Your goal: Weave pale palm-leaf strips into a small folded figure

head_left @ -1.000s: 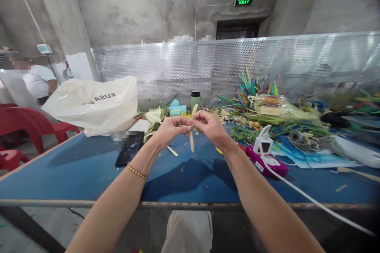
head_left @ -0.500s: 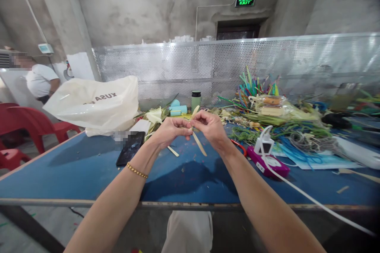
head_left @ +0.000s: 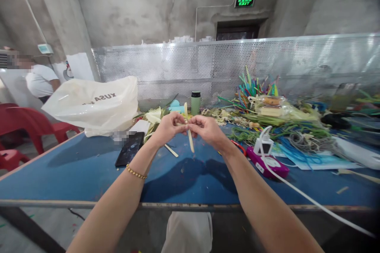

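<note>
Above the middle of the blue table [head_left: 97,184], my two hands meet fingertip to fingertip around a pale, flat strip of dried leaf or husk [head_left: 190,141]. My left hand [head_left: 171,126] pinches it from the left, thumb against fingers. From the other side my right hand [head_left: 204,129] pinches the same strip close by. One end sticks up above the fingers and the other hangs down below them. The exact crossing between the fingertips is hidden. On the table under my left hand lies another thin pale strip [head_left: 171,150].
Left are a black phone or tablet [head_left: 130,149] and a white plastic bag [head_left: 95,104]. A green bottle [head_left: 195,102] stands behind my hands. Right are a purple power block [head_left: 267,164] with a white cable, tangled cords [head_left: 308,142] and husk bundles. A person [head_left: 43,79] stands far left.
Both hands have shifted slightly left, with the right hand drawn closer to the left. The strip has turned from a slant to nearly upright.
</note>
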`<action>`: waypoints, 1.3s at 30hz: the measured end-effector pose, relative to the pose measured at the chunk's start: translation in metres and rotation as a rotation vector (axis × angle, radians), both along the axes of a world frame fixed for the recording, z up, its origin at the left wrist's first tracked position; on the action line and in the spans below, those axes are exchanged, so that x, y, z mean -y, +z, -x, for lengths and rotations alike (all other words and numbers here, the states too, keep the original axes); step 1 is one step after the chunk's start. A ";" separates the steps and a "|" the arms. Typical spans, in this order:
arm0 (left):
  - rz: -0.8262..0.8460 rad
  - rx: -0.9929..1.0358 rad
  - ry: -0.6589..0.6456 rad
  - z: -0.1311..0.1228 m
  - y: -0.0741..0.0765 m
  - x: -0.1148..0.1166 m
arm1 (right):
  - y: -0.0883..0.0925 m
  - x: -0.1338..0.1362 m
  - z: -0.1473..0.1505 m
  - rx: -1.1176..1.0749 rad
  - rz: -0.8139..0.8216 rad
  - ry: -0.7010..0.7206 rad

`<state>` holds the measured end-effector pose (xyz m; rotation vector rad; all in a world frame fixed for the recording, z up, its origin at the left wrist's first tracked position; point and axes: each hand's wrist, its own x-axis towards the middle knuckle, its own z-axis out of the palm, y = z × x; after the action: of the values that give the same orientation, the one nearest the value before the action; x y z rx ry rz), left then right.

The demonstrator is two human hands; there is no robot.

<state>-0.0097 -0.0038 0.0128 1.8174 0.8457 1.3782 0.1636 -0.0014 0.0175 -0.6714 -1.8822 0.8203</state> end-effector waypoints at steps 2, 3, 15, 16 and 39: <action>-0.042 -0.065 0.050 -0.001 0.000 -0.001 | -0.001 -0.002 0.000 -0.049 0.028 -0.007; -0.076 -0.082 0.076 -0.001 0.000 -0.001 | -0.001 -0.004 0.000 -0.077 0.032 -0.014; -0.277 -0.278 0.407 -0.013 -0.004 0.005 | -0.010 -0.013 0.002 0.031 -0.179 -0.154; -0.251 -0.253 0.395 -0.013 -0.005 0.004 | -0.011 -0.013 0.002 0.048 -0.202 -0.164; 0.102 0.264 0.080 -0.017 -0.004 0.003 | -0.013 -0.016 0.002 -0.040 -0.229 -0.191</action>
<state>0.0068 -0.0070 0.0090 1.4983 0.8390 1.5552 0.1613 0.0144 0.0049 -0.6733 -1.8090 0.4844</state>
